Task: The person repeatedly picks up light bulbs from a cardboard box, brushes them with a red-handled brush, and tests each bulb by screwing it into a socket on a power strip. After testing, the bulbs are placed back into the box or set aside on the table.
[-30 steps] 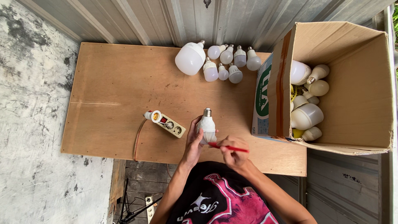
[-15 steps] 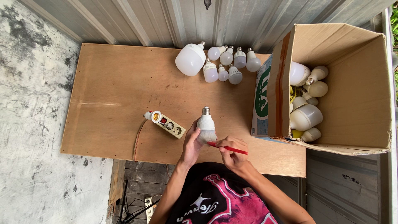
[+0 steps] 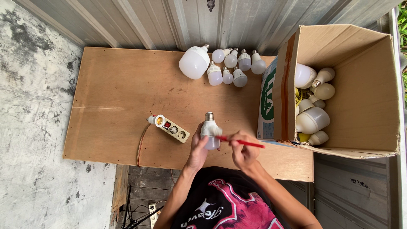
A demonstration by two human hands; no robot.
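Pen tip (image 3: pixel 220 138) moved onto bulb (image 3: pixel 210 131); left hand (image 3: pixel 197 149) grips bulb, right hand (image 3: pixel 242 152) pinches pen; power strip (image 3: pixel 171 128) beside.

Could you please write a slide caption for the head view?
Left hand holds a white bulb while the right hand puts a red pen to it.

Makeshift outdoor repair spot, prob. a home workshop: plywood tabletop (image 3: pixel 118 85) against corrugated metal wall (image 3: pixel 169 21), rough stained concrete (image 3: pixel 34 127) at left. Loose bulbs (image 3: pixel 231 68) in a row, more in a cardboard box (image 3: pixel 364 93), plus a power strip (image 3: pixel 171 128) w/ lamp socket.
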